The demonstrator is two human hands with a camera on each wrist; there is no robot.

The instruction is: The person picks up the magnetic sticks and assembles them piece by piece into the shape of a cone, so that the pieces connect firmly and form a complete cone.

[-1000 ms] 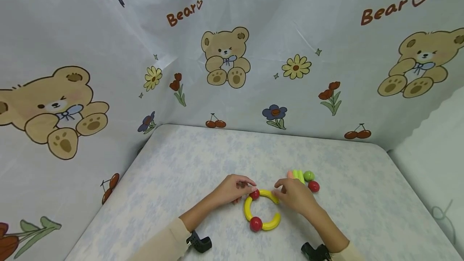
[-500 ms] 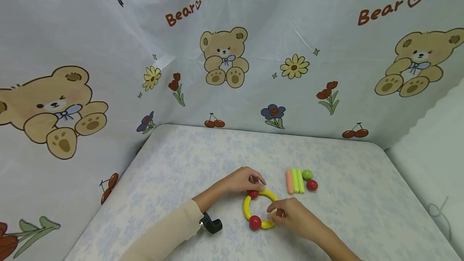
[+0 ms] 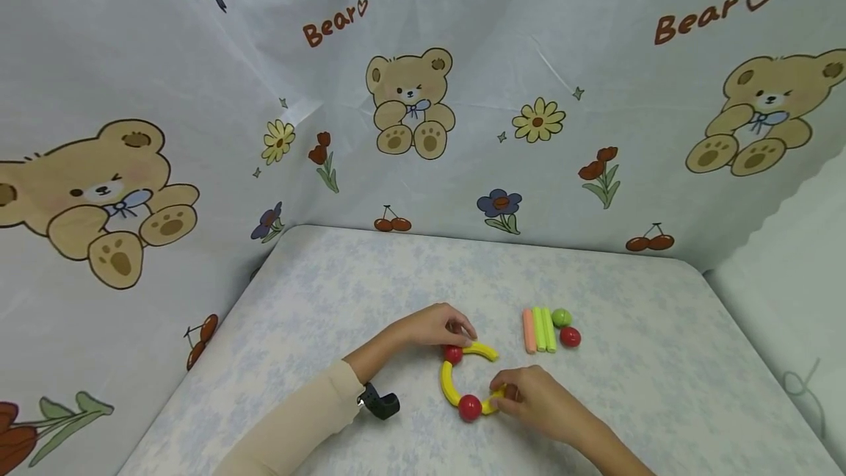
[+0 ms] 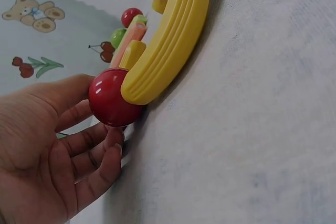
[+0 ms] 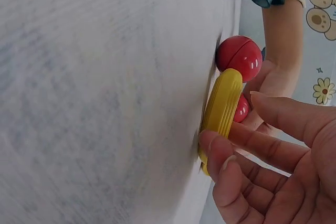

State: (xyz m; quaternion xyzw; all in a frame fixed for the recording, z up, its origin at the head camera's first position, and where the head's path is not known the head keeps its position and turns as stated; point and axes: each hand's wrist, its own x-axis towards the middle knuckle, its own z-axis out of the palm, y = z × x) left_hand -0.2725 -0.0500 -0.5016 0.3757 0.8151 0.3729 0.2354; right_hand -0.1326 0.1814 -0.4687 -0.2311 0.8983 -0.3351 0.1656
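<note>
Two red balls and three curved yellow rods form a C-shaped chain on the table, its gap facing right. My left hand (image 3: 441,325) holds the far red ball (image 3: 452,355) where the far yellow rod (image 3: 482,350) meets it. In the left wrist view the fingers curl behind that ball. My right hand (image 3: 535,399) pinches the near yellow rod (image 5: 223,103), which joins the near red ball (image 3: 470,408). The left yellow rod (image 3: 449,384) links both balls. The right fingertips partly hide the near rod's free end.
Right of the chain lie a salmon straight stick (image 3: 529,330) and two lime sticks (image 3: 545,329) side by side. A green ball (image 3: 561,318) and another red ball (image 3: 570,336) sit beside them. A bear-printed cloth (image 3: 423,189) hangs behind the table.
My right hand has moved from the far rod down to the near one. The left hand stays at the far ball, having shifted slightly. The ring's right-hand gap is wider than half a second ago.
</note>
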